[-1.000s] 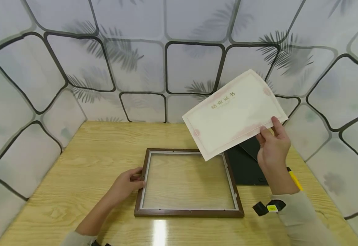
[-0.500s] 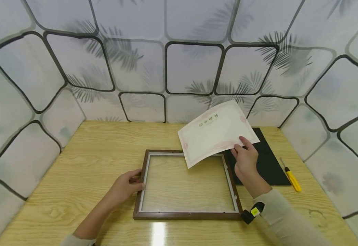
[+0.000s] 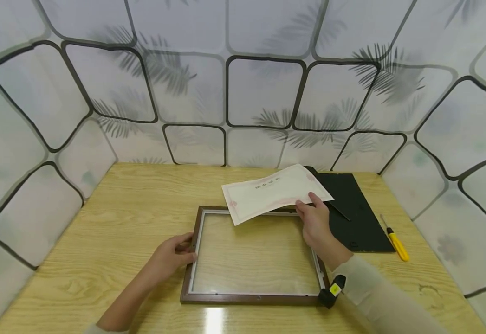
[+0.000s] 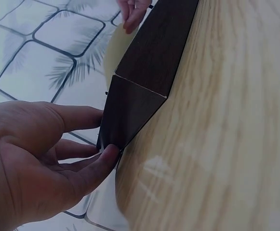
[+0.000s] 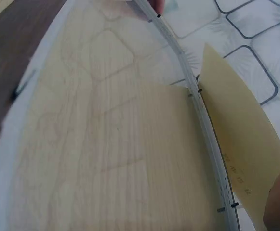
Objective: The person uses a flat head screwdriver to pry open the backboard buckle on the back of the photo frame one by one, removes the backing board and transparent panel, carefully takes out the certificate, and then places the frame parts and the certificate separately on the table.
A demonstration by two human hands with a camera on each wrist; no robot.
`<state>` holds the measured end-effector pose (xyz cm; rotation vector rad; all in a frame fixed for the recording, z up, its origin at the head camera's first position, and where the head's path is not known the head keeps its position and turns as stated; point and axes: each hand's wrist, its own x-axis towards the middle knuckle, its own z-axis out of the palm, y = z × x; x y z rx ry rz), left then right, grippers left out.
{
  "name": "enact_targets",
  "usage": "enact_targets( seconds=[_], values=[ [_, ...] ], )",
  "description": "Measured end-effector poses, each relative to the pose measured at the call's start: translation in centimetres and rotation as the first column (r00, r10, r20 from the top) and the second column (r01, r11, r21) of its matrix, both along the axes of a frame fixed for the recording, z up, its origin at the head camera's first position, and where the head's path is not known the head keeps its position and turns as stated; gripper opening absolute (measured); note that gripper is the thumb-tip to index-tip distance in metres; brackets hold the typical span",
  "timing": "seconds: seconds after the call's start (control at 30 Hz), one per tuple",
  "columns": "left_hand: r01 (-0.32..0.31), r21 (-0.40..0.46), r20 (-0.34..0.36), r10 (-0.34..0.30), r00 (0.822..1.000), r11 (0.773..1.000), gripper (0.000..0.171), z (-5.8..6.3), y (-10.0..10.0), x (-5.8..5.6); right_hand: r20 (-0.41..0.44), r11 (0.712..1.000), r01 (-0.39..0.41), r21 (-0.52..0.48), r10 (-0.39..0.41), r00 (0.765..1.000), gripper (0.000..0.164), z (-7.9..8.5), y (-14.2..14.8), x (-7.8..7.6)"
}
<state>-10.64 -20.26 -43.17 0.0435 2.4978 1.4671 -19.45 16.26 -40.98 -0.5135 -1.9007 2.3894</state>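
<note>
A brown picture frame (image 3: 251, 299) lies on the table, its inner lip facing up and wood grain visible through its pane. My left hand (image 3: 171, 256) holds the frame's left side; in the left wrist view, thumb and fingers meet the dark edge (image 4: 130, 106). Between thumb and fingers, my right hand (image 3: 319, 227) pinches a cream certificate (image 3: 268, 197) by its lower right edge. The certificate, pink-bordered with printed characters, hangs tilted above the frame's far edge. From the right wrist view, the certificate (image 5: 241, 130) bends slightly beyond the frame's rim (image 5: 205, 125).
Right of the frame lies a black backing board (image 3: 357, 213) with a stand leg, partly hidden by the right hand and certificate. A yellow-handled screwdriver (image 3: 398, 245) lies beyond it. Patterned cloth walls (image 3: 263, 93) enclose the wooden table (image 3: 100, 241).
My right hand has moved left and down with the certificate, bringing it lower over the frame's far edge. The backing board and screwdriver are more exposed. The left hand stays on the frame.
</note>
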Motion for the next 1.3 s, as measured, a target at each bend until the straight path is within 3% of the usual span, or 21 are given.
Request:
enact_targets(
  seconds=[0.2, 0.53, 0.8, 0.97, 1.07, 1.3],
  values=[
    [-0.013, -0.008, -0.001, 0.013, 1.000, 1.000, 0.065, 0.1, 0.1, 0.6, -0.012, 1.000, -0.019, 0.004, 0.019, 1.000, 0.077, -0.4, -1.6, -0.3],
    [0.005, 0.002, -0.003, -0.005, 1.000, 1.000, 0.067, 0.1, 0.3, 1.2, 0.000, 0.995, -0.010, 0.101, 0.010, 1.000, 0.090, -1.4, -4.0, -0.5],
    [0.000, 0.006, -0.008, 0.000, 1.000, 1.000, 0.066, 0.1, 0.2, 1.3, -0.044, 0.989, 0.034, 0.147, -0.027, 0.999, 0.090, -2.1, -5.3, -1.0],
    [-0.002, 0.008, -0.008, 0.002, 1.000, 1.000, 0.066, 0.1, 0.2, 1.2, -0.052, 0.964, 0.074, 0.255, -0.063, 0.997, 0.085, -2.7, -5.9, -1.7],
    [-0.003, 0.003, -0.010, 0.003, 1.000, 1.000, 0.065, 0.1, 0.2, 1.2, -0.034, 0.947, 0.068, 0.315, -0.060, 0.998, 0.085, -2.9, -6.3, -1.9],
    [-0.014, 0.012, 0.005, 0.014, 1.000, 1.000, 0.064, 0.0, 0.2, 1.2, -0.004, 0.943, 0.038, 0.331, -0.039, 0.999, 0.084, -3.1, -6.8, -2.2]
  ],
)
